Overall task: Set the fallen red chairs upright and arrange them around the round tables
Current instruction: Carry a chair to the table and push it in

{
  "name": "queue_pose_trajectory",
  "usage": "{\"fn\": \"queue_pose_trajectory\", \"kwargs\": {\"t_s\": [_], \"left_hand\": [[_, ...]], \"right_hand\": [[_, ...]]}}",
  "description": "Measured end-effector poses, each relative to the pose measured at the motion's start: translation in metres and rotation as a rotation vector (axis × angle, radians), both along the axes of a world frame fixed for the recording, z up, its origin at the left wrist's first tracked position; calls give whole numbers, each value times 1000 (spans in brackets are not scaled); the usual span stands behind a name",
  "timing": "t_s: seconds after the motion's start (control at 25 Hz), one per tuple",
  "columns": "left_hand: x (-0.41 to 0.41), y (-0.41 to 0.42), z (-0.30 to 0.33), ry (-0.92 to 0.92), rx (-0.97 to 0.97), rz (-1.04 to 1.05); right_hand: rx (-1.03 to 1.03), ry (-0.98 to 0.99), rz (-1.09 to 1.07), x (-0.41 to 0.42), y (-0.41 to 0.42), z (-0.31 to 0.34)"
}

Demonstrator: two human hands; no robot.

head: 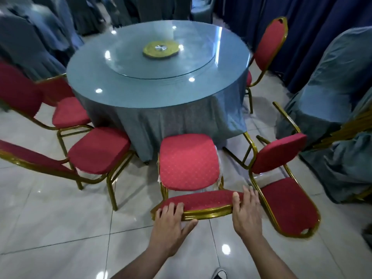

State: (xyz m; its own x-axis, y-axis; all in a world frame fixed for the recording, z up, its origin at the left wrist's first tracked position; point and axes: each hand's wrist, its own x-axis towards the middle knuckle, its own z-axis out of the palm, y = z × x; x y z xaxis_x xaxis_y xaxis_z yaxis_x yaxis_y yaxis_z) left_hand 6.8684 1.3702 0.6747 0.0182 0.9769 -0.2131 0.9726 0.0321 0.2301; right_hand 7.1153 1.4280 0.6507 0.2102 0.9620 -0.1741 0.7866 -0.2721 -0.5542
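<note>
A red chair [189, 162] with a gold frame stands upright in front of me, its seat facing the round table [157, 63] with a blue cloth and glass top. My left hand [173, 220] and my right hand [246, 212] both grip the top of its backrest. To its right a red chair [285, 200] lies on its back on the floor, legs pointing toward the table. Upright red chairs stand at the left [98, 150], further left [68, 113] and at the table's far right [267, 47].
Chairs in blue-grey covers [332, 81] crowd the right side and the back left [30, 37]. Dark blue curtains [302, 27] hang at the back right. The floor is glossy white tile [60, 228]. A yellow disc [161, 49] sits at the table's middle. A shoe tip [219, 273] shows below.
</note>
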Motion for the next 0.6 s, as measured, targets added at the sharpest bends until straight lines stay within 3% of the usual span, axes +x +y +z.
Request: {"fn": "queue_pose_trajectory", "kwargs": {"t_s": [0.24, 0.44, 0.6], "left_hand": [[0, 43, 11, -26, 59, 134], [-45, 104, 21, -96, 80, 345], [-71, 131, 26, -105, 42, 335]], "right_hand": [[-7, -6, 143, -6, 69, 19], [-24, 71, 324, -43, 123, 22], [-41, 97, 355, -65, 146, 22]]}}
